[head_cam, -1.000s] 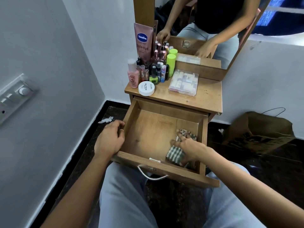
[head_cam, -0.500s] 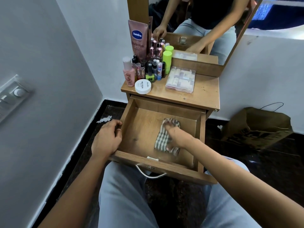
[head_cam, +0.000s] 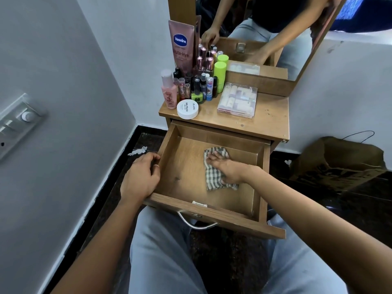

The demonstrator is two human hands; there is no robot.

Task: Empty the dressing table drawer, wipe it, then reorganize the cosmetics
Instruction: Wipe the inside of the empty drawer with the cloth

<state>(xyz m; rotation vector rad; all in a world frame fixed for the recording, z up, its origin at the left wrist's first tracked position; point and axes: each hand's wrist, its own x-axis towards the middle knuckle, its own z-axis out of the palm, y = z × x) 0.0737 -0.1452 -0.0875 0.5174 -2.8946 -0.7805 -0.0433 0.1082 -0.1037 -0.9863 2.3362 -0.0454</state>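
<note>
The wooden drawer is pulled out over my lap, with only a checked cloth on its floor. My right hand presses flat on that cloth near the middle of the drawer. My left hand grips the drawer's left wall. On the dressing table top stand several small bottles, a pink Vaseline tube, a pink bottle, a green bottle, a white round jar and a clear box of cosmetics.
A mirror rises behind the table top. A grey wall with a switch plate is close on the left. A brown paper bag sits on the dark floor at the right. A white scrap lies beside the drawer.
My right hand has slid the cloth from the drawer's front right corner toward its middle and back. My left hand has stayed on the left wall.
</note>
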